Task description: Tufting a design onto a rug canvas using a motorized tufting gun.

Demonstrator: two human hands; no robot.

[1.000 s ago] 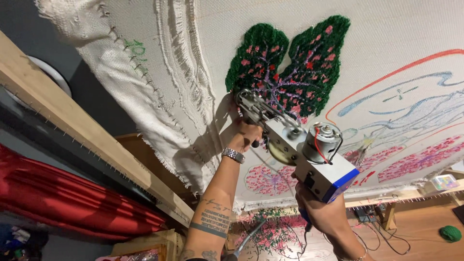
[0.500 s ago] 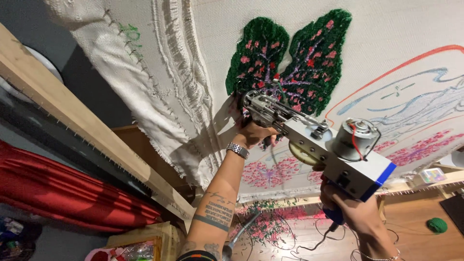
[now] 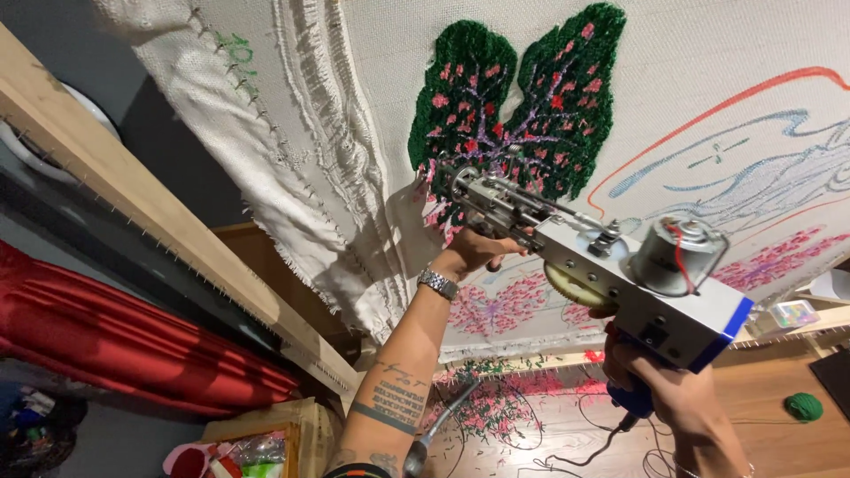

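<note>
Silver-grey tufting gun (image 3: 611, 274) at centre frame, nose at 10 o'clock pressed to the white backing cloth (image 3: 708, 53) below the green tufted leaf patch (image 3: 522, 106). Left hand (image 3: 474, 252) fingers curled around the gun's front. Right hand (image 3: 668, 398), at 5 o'clock, fingers wrapped tight on blue rear handle (image 3: 630, 400). Wooden frame beam (image 3: 150, 230) at 9 o'clock.

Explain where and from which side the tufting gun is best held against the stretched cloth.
Grip the tufting gun by its blue rear handle from below, as the right hand does; the left hand steadies the front beneath the needle end, since motor and gears crowd the top.
</note>
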